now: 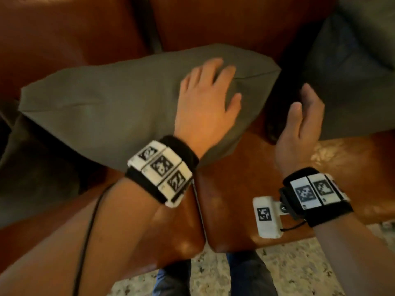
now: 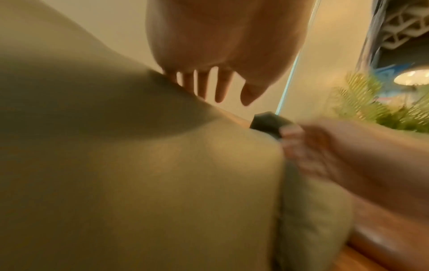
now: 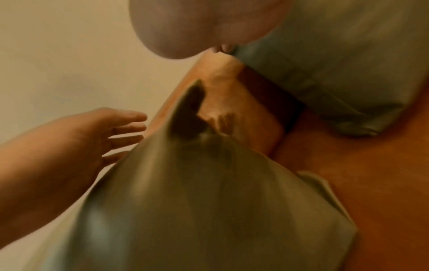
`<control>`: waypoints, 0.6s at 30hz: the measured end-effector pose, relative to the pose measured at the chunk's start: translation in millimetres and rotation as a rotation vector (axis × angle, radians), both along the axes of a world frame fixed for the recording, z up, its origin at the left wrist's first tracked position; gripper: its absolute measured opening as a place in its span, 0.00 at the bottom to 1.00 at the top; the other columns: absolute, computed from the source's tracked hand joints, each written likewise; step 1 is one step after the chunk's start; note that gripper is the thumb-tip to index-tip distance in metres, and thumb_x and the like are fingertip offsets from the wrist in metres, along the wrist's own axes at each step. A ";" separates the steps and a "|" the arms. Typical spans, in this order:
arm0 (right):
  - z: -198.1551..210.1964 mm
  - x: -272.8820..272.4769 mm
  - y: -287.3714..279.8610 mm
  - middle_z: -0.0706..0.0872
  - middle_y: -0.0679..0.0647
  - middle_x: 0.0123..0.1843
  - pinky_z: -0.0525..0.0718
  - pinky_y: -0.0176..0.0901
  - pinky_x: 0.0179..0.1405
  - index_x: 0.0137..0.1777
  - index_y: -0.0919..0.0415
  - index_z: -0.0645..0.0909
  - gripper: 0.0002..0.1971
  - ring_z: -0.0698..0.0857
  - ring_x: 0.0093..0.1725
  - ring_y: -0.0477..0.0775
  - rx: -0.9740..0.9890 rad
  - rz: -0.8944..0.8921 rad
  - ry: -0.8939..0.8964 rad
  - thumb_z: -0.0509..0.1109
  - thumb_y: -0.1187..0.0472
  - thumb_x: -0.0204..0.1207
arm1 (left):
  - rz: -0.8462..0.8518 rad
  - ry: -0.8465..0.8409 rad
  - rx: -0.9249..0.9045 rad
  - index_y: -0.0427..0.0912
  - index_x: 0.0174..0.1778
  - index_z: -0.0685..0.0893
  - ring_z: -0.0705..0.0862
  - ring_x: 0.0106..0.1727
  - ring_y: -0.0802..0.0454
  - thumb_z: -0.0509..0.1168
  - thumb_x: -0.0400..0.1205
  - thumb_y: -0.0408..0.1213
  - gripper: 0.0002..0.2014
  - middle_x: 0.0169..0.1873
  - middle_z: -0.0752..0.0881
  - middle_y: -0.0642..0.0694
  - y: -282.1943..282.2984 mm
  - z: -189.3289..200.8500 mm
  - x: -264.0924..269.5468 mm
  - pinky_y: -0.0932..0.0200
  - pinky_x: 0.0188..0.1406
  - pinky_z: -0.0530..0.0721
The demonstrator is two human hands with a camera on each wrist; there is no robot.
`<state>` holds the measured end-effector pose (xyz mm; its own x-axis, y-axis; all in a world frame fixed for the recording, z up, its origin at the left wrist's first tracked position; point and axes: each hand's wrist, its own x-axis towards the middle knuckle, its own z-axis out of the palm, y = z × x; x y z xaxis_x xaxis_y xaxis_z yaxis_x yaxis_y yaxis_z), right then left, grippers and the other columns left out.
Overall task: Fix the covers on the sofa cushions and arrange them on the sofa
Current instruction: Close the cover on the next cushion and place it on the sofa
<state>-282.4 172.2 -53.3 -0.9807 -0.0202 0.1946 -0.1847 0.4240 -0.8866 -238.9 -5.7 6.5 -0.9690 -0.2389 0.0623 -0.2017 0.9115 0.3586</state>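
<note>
An olive-grey cushion (image 1: 119,107) lies across the seat of a brown leather sofa (image 1: 245,189). My left hand (image 1: 213,86) rests flat on the cushion's right half with its fingers spread and straight. In the left wrist view those fingers (image 2: 220,88) reach over the cushion (image 2: 139,165) edge. My right hand (image 1: 303,103) hovers just right of the cushion's right corner, palm turned inward and fingers straight, holding nothing. The right wrist view shows the cushion's corner (image 3: 197,183) with the left hand (image 3: 92,137) beside it.
A second olive-grey cushion (image 1: 352,71) leans at the sofa's right end, close behind my right hand. More grey fabric (image 1: 32,167) lies at the left end of the seat. Speckled floor (image 1: 299,274) and my legs are below. A green plant (image 2: 371,110) stands beyond the sofa.
</note>
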 end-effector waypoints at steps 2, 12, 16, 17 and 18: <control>-14.4 -3.5 5.9 0.78 0.55 0.73 0.73 0.46 0.74 0.76 0.64 0.72 0.23 0.76 0.72 0.47 -0.038 -0.009 -0.165 0.54 0.54 0.85 | 0.002 -0.119 -0.077 0.47 0.78 0.72 0.68 0.79 0.42 0.53 0.85 0.55 0.27 0.78 0.71 0.43 -0.5 -7.2 -26.6 0.44 0.79 0.59; -51.4 -37.7 -79.1 0.86 0.50 0.51 0.81 0.47 0.66 0.59 0.54 0.82 0.13 0.86 0.52 0.48 -0.607 0.145 -0.877 0.56 0.56 0.87 | 0.031 -0.225 -0.278 0.45 0.83 0.65 0.62 0.83 0.42 0.41 0.87 0.59 0.32 0.81 0.68 0.40 0.3 -30.1 -51.5 0.40 0.83 0.52; -80.5 -23.4 -79.3 0.81 0.52 0.72 0.67 0.58 0.79 0.71 0.49 0.78 0.20 0.76 0.74 0.53 -0.422 0.228 -0.876 0.53 0.48 0.85 | 0.065 -0.244 -0.299 0.45 0.83 0.64 0.59 0.84 0.40 0.41 0.87 0.59 0.32 0.81 0.67 0.39 -6.1 -31.0 -45.4 0.41 0.84 0.50; -87.7 -20.1 -74.2 0.78 0.51 0.75 0.62 0.53 0.82 0.74 0.50 0.75 0.21 0.73 0.76 0.52 -0.374 0.236 -0.893 0.51 0.49 0.87 | 0.074 -0.248 -0.305 0.45 0.83 0.64 0.58 0.84 0.40 0.41 0.87 0.59 0.32 0.81 0.67 0.38 -7.0 -30.8 -43.6 0.41 0.84 0.50; -97.0 -16.4 -68.1 0.75 0.51 0.77 0.56 0.47 0.83 0.77 0.50 0.72 0.23 0.69 0.79 0.52 -0.326 0.247 -0.941 0.48 0.47 0.88 | 0.079 -0.251 -0.309 0.45 0.83 0.64 0.58 0.84 0.39 0.41 0.87 0.59 0.32 0.81 0.67 0.38 -7.5 -30.6 -42.0 0.41 0.84 0.50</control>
<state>-298.7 104.1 -150.3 -0.7144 -0.3264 -0.6190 0.5956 0.1808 -0.7827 -281.0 -13.1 -24.1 -0.9426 -0.3205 -0.0939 -0.3220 0.9467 0.0010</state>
